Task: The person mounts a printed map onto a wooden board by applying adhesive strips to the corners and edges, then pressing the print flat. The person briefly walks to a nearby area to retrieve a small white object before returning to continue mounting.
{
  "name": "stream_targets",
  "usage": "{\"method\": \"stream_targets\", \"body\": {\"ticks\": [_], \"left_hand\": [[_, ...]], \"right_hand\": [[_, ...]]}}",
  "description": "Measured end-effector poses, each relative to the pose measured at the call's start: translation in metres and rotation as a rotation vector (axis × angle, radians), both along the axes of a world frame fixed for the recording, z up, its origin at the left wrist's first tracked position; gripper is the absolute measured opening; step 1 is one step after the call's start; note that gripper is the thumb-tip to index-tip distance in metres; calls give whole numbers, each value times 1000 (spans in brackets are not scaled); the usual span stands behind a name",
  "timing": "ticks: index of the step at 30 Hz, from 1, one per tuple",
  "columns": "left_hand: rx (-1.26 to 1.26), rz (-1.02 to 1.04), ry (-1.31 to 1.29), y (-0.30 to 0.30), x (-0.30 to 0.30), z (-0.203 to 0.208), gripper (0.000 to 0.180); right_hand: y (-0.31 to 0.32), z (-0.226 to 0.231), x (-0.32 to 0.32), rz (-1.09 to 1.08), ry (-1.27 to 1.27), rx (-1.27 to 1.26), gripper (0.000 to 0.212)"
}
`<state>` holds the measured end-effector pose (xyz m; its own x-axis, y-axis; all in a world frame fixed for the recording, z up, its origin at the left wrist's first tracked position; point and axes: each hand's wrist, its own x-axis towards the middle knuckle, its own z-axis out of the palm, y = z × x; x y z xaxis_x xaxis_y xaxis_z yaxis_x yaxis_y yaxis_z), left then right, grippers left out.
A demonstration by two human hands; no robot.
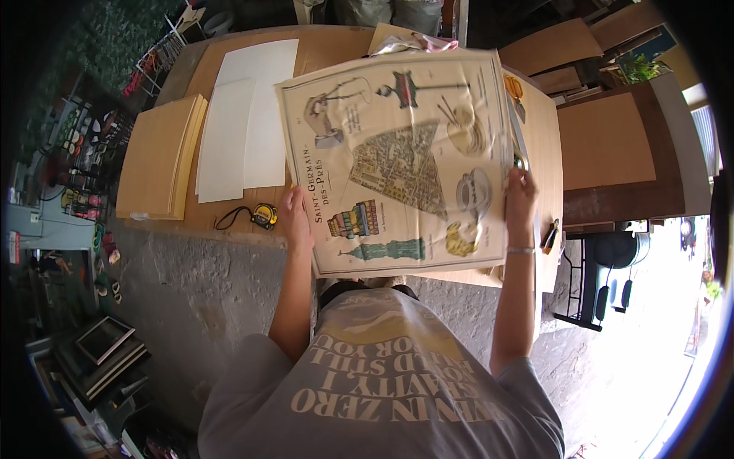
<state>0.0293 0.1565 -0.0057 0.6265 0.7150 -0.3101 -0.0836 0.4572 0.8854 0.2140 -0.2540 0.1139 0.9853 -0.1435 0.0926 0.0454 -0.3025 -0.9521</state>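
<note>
A large cream illustrated map poster [336, 168] is held up over the table, its picture lying sideways to me. It shows a street map in the middle with drawings of a cup, books and a tower around it. My left hand [294, 214] grips its left edge near the lower corner. On the opposite edge, my right hand [521, 195] is closed around the border, a bit higher up. The sheet looks slightly wavy, with soft creases. Much of the tabletop behind it is hidden.
A wooden worktable [325, 50] carries stacked thin boards [159, 157], white sheets [248, 115] and a yellow tape measure [264, 216]. Yellow-handled scissors [513, 88] lie at the far right. Picture frames [105, 339] rest low at the left; a black stool [612, 249] stands right.
</note>
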Motion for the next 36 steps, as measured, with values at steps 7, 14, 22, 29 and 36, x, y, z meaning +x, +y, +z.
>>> {"method": "stream_targets", "body": {"ticks": [7,14,22,29,36], "left_hand": [[518,-169,322,12,5,-40,44],[1496,-329,309,-50,22,-29,49],[1739,-933,383,-112,90,-61,63],[1739,-513,632,7,119,-65,59],[875,-276,625,59,137,-81,41]], "right_hand": [[-5,-144,-63,-211,189,63,23],[30,-158,-79,-223,-53,-781,29],[113,-192,-57,450,-185,-794,57],[28,-203,17,219,-123,-948,58],[8,-208,58,151,-79,-595,43]]}}
